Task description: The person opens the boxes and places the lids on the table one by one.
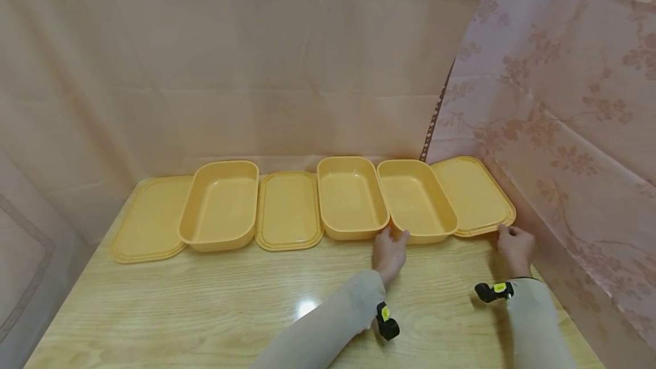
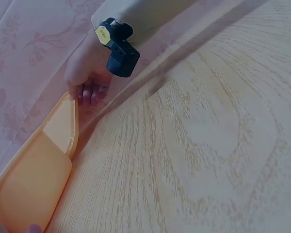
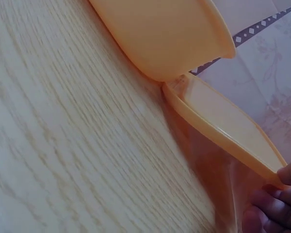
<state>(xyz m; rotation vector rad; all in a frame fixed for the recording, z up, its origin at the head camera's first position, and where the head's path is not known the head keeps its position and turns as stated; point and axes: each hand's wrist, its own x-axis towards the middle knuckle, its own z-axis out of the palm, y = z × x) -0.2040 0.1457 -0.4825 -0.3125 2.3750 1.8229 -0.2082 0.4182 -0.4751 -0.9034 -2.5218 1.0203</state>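
My right hand (image 1: 515, 249) pinches the near right corner of a yellow lid (image 1: 474, 195) at the table's right end. In the right wrist view that corner of the lid (image 3: 233, 131) is tilted up off the table, thumb on top and fingers curled below. The lid's left edge meets a yellow rectangular container (image 1: 420, 198). At this container's near left corner, my left hand (image 1: 389, 255) holds on, thumb at the front wall and fingers by the left side. Only fingertips of the left hand show in the left wrist view.
Leftward along the back stand another yellow container (image 1: 353, 195), a lid (image 1: 289, 209), a third container (image 1: 220, 204) and a lid (image 1: 154, 218) partly behind it. A wooden table (image 1: 205, 312) carries them all. Cloth curtains (image 1: 256, 61) hang behind and at both sides.
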